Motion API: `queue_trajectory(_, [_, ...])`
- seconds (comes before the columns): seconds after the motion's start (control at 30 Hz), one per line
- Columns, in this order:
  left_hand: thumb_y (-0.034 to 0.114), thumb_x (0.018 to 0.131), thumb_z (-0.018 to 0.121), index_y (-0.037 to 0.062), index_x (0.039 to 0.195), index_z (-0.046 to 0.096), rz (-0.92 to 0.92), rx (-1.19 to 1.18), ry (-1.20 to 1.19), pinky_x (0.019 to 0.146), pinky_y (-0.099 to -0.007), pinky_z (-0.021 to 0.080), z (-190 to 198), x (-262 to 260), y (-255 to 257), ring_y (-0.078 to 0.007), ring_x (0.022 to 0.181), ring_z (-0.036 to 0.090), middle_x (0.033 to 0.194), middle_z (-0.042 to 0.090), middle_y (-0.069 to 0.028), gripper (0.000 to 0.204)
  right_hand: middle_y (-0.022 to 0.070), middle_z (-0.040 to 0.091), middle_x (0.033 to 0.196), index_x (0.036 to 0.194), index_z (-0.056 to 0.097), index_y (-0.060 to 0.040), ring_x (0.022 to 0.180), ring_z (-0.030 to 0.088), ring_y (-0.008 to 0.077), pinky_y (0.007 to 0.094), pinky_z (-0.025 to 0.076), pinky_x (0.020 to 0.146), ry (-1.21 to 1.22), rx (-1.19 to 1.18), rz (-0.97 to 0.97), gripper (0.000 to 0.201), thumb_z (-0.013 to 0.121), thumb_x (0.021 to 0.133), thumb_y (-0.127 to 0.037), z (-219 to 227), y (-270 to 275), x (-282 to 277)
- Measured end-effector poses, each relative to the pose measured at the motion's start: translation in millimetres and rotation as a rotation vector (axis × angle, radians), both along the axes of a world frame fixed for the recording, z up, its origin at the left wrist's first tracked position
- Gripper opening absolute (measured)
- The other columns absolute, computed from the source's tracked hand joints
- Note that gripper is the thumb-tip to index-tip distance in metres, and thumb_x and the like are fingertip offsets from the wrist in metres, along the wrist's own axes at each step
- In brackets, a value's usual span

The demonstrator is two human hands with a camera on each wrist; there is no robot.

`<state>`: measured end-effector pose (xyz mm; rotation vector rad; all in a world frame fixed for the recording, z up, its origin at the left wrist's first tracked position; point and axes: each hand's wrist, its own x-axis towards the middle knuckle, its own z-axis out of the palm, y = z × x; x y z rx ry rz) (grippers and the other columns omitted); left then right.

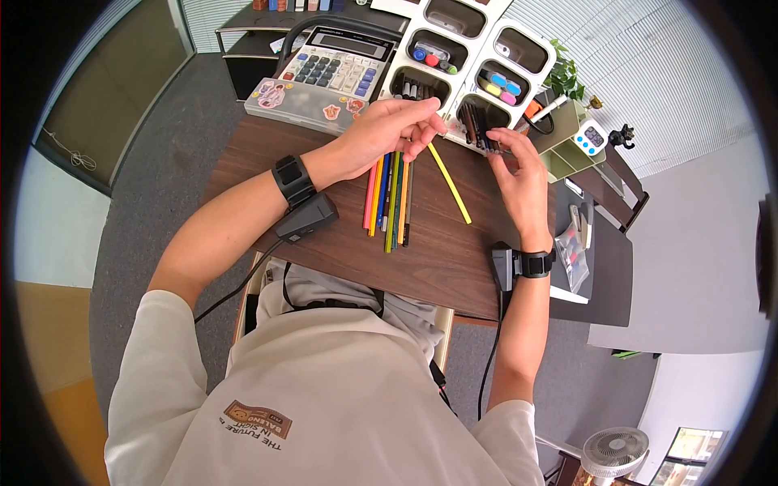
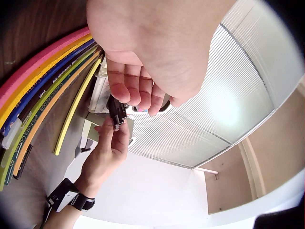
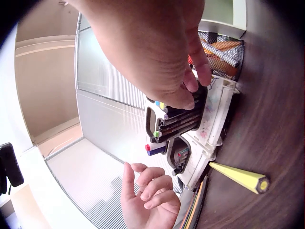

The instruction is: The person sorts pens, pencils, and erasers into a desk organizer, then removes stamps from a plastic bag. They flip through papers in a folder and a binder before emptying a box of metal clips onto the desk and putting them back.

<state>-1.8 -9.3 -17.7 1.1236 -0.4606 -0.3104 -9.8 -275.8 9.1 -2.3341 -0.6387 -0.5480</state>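
Observation:
My right hand [image 1: 523, 182] is at the lower right compartment of a white desk organizer [image 1: 468, 71]. Its thumb and fingers pinch black pens [image 3: 180, 125] that stick out of that compartment. My left hand [image 1: 387, 136] hovers palm inward before the organizer, fingers loosely bent and holding nothing. Below it on the dark wooden table, a row of coloured pencils [image 1: 395, 202] lies side by side, their far ends partly hidden by the hand. One yellow pencil [image 1: 450, 185] lies apart, slanting between the two hands.
Left of the organizer sit a large calculator [image 1: 336, 69] and a clear pencil case [image 1: 296, 106] with stickers. Other compartments hold markers and highlighters [image 1: 500, 85]. To the right stand a green holder [image 1: 567, 146] with a white timer [image 1: 594, 136] and a plant [image 1: 566, 69].

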Motion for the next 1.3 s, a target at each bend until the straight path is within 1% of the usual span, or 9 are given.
queue_trajectory(0.23, [0.041, 0.111, 0.051, -0.0005, 0.104, 0.068, -0.001, 0.007, 0.003, 0.06, -0.0242, 0.045, 0, -1, 0, -0.0077, 0.069, 0.053, 0.082, 0.057, -0.0013, 0.045, 0.0082, 0.068, 0.124, 0.12, 0.073, -0.0089, 0.087, 0.068, 0.0192, 0.031, 0.057, 0.076, 0.014, 0.009, -0.03, 0.03, 0.076, 0.09, -0.005, 0, 1, -1])
queue_trajectory(0.47, [0.041, 0.111, 0.05, -0.0008, 0.105, 0.068, 0.002, 0.028, -0.005, 0.06, -0.0244, 0.045, 1, -1, 0, -0.0081, 0.069, 0.052, 0.081, 0.056, -0.0016, 0.046, 0.0087, 0.067, 0.127, 0.119, 0.073, -0.0092, 0.087, 0.067, 0.0187, 0.0309, 0.057, 0.075, 0.025, 0.036, -0.016, 0.03, 0.077, 0.089, -0.006, 0, 3, -2])
queue_trajectory(0.67, [0.041, 0.112, 0.05, -0.0001, 0.105, 0.069, 0.0, 0.022, -0.011, 0.06, -0.0243, 0.045, 0, -1, 0, -0.008, 0.069, 0.052, 0.08, 0.056, -0.0012, 0.046, 0.0075, 0.064, 0.108, 0.123, 0.068, -0.0085, 0.087, 0.063, 0.016, 0.0303, 0.055, 0.072, -0.039, 0.0, -0.033, 0.038, 0.071, 0.087, 0.0, 9, 4, -8])
queue_trajectory(0.77, [0.041, 0.112, 0.05, 0.0002, 0.105, 0.069, 0.003, 0.021, -0.021, 0.06, -0.0244, 0.045, 1, -1, 1, -0.008, 0.068, 0.053, 0.08, 0.056, -0.0012, 0.045, 0.004, 0.061, 0.101, 0.117, 0.066, -0.0048, 0.084, 0.06, 0.0107, 0.0266, 0.051, 0.069, -0.06, 0.176, -0.161, 0.031, 0.068, 0.086, 0.001, 13, -4, -7])
queue_trajectory(0.87, [0.041, 0.112, 0.05, 0.0003, 0.104, 0.069, 0.003, 0.033, -0.013, 0.06, -0.0244, 0.045, 1, -1, 1, -0.0082, 0.068, 0.053, 0.08, 0.057, -0.0013, 0.045, 0.0059, 0.071, 0.081, 0.101, 0.074, -0.0023, 0.073, 0.065, 0.0135, 0.0309, 0.053, 0.069, 0.1, 0.068, -0.245, 0.016, 0.068, 0.094, -0.015, 13, -18, -6])
queue_trajectory(1.0, [0.04, 0.112, 0.049, 0.0004, 0.104, 0.069, -0.002, 0.029, -0.014, 0.06, -0.0244, 0.045, 2, -1, 0, -0.0083, 0.068, 0.053, 0.08, 0.057, -0.0012, 0.045, 0.01, 0.073, 0.079, 0.095, 0.075, -0.0013, 0.072, 0.068, 0.0177, 0.0337, 0.054, 0.071, 0.403, -0.117, -0.189, 0.026, 0.071, 0.094, -0.027, 13, -16, -11])
queue_trajectory(1.07, [0.04, 0.112, 0.049, 0.0004, 0.105, 0.068, 0.012, 0.037, -0.022, 0.06, -0.0243, 0.045, 2, -2, 0, -0.0081, 0.068, 0.053, 0.08, 0.057, -0.001, 0.045, 0.0123, 0.074, 0.08, 0.095, 0.077, -0.0012, 0.073, 0.07, 0.0219, 0.0347, 0.055, 0.072, 0.545, -0.338, -0.149, 0.03, 0.075, 0.09, -0.03, 14, -4, -18])
queue_trajectory(1.1, [0.04, 0.112, 0.049, 0.0004, 0.105, 0.068, 0.011, 0.037, -0.021, 0.06, -0.0243, 0.045, 2, -2, 0, -0.0081, 0.068, 0.053, 0.08, 0.057, -0.001, 0.045, 0.0121, 0.073, 0.077, 0.094, 0.077, -0.0012, 0.071, 0.07, 0.0243, 0.0359, 0.055, 0.073, 0.565, -0.319, -0.128, 0.035, 0.081, 0.086, -0.035, 13, -1, -17])
queue_trajectory(1.3, [0.039, 0.112, 0.049, 0.0, 0.105, 0.068, 0.004, 0.041, -0.019, 0.06, -0.0241, 0.045, 2, -1, -1, -0.0074, 0.069, 0.053, 0.081, 0.056, -0.0007, 0.044, 0.0136, 0.074, 0.078, 0.091, 0.078, -0.0021, 0.074, 0.073, 0.0265, 0.0368, 0.056, 0.073, 0.555, -0.294, -0.055, 0.033, 0.08, 0.085, -0.034, 5, 2, -17])
